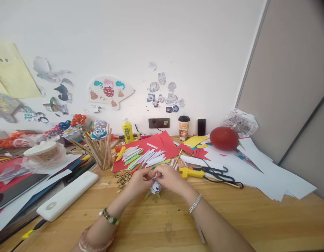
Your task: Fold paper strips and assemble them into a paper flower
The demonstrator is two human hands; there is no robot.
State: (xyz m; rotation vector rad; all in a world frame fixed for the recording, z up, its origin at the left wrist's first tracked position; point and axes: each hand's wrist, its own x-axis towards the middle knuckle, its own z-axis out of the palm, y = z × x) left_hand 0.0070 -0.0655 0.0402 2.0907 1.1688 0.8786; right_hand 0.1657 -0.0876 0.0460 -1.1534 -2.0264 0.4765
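Note:
Both hands come together over the table around a small white paper flower (156,188) with dark patches and pointed green paper leaves (147,195) at its lower side. With fingers pinched, my left hand (141,180) grips the narrow white top end of the flower. From the other side my right hand (167,176) closes its fingers on that same end. The fingertips partly cover the spot they hold. Just left of my left hand lie several dark rubber bands (122,180). A yellow glue gun (190,172) rests right of my right hand.
Behind the hands, white and green paper strips (148,157) lie on red paper (171,141). Wooden sticks (105,154) with paper flowers stand at left, near a white box-shaped device (69,194). Black scissors (219,171), white sheets (272,175) and a red balloon (224,138) occupy the right.

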